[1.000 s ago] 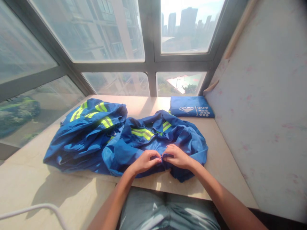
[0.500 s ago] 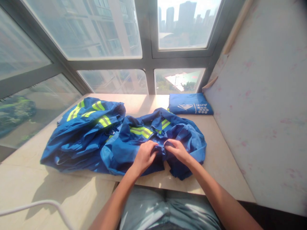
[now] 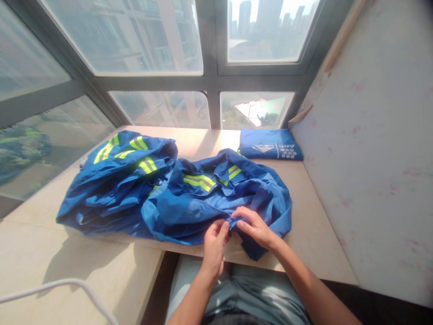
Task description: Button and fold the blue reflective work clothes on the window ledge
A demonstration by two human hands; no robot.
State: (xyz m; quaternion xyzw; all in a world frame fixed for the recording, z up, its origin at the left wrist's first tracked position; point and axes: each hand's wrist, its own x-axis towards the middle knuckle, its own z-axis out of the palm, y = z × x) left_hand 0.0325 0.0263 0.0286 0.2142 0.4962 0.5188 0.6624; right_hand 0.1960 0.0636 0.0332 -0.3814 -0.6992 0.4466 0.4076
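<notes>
Sunlit beige ledge (image 3: pixel 84 280); dark-framed windows (image 3: pixel 209 81); stained white wall (image 3: pixel 372 158) right.

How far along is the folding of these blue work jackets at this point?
Done: one folded blue garment lies by the window. In hand: the left hand and right hand pinch the near edge of a crumpled jacket. Left: that jacket and the heaped jacket beside it, both unfolded.

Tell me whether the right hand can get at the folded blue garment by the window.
Probably yes: the folded blue garment lies on open sill beyond the right hand, with only the crumpled jacket to reach across.
</notes>
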